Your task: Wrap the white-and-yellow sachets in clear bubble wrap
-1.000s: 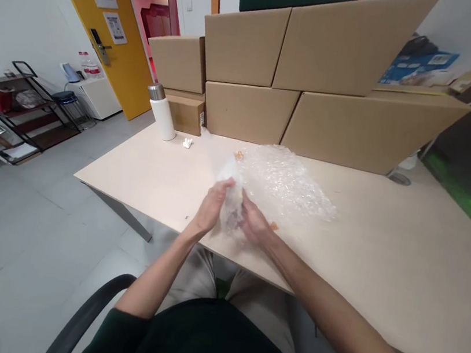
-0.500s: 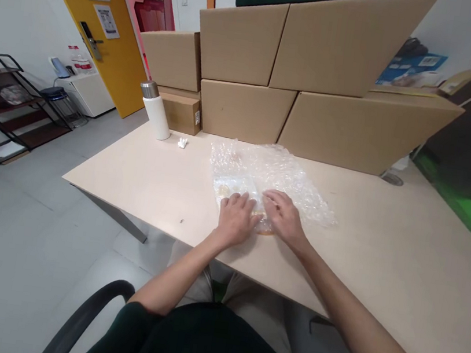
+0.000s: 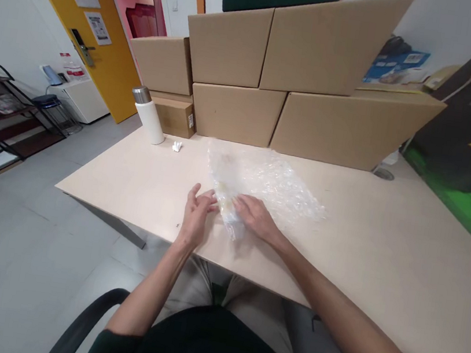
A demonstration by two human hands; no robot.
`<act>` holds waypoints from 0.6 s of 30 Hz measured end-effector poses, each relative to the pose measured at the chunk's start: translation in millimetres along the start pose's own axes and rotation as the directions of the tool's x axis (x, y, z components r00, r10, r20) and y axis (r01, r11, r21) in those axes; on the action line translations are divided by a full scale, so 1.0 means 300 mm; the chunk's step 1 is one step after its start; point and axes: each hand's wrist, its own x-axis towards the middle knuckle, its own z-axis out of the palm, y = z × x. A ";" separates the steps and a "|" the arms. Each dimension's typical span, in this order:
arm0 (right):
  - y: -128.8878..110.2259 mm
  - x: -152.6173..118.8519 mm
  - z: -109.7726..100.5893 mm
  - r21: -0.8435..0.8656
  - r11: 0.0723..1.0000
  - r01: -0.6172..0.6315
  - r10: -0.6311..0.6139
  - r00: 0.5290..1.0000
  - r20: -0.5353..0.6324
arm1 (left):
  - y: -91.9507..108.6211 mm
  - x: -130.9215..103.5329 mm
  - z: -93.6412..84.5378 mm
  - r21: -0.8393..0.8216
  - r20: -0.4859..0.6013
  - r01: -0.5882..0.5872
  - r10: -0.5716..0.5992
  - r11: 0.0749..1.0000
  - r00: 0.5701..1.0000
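A sheet of clear bubble wrap (image 3: 289, 187) lies spread on the table. Its near left part is folded around a flat, pale item (image 3: 225, 201) with yellowish marks; the plastic hides what kind of thing it is. Along the bundle's left edge is my left hand (image 3: 197, 215), turned on its side, fingers apart, the tips close to or touching the wrap. My right hand (image 3: 256, 217) has its fingers curled over the bundle's right side, closed on the bubble wrap. The bundle's near end looks tilted and slightly blurred.
On the pale table (image 3: 366, 247), a white bottle (image 3: 150, 120) with a metal cap and a crumpled white scrap (image 3: 177, 146) stand at the back left. Stacked cardboard boxes (image 3: 235, 115) line the far edge. A chair armrest (image 3: 85, 325) is at my left.
My left hand has moved left off the top of the bundle and turned onto its side. My right hand has shifted left with the bundle, which now looks narrower and tilted.
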 end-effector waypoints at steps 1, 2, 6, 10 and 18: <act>-0.011 -0.005 -0.006 0.096 0.995 -0.027 0.027 1.000 0.006 | 0.013 -0.014 0.012 -0.011 0.030 -0.068 0.068 0.998 0.997; -0.022 -0.010 -0.014 0.206 0.977 -0.060 0.058 0.998 0.016 | 0.023 -0.026 0.026 0.002 0.080 -0.140 0.139 0.990 0.987; -0.048 -0.028 -0.063 0.648 0.738 -0.189 0.192 0.979 0.067 | 0.016 -0.027 0.112 0.233 0.373 -0.449 0.347 0.863 0.860; 0.002 -0.052 -0.135 0.763 0.614 -0.204 0.309 0.951 0.005 | -0.052 0.037 0.247 0.454 0.596 -0.649 0.334 0.610 0.730; 0.237 -0.038 -0.316 0.058 0.987 -0.151 0.158 0.816 -0.556 | -0.146 0.076 0.456 0.653 0.708 -0.694 0.080 0.305 0.702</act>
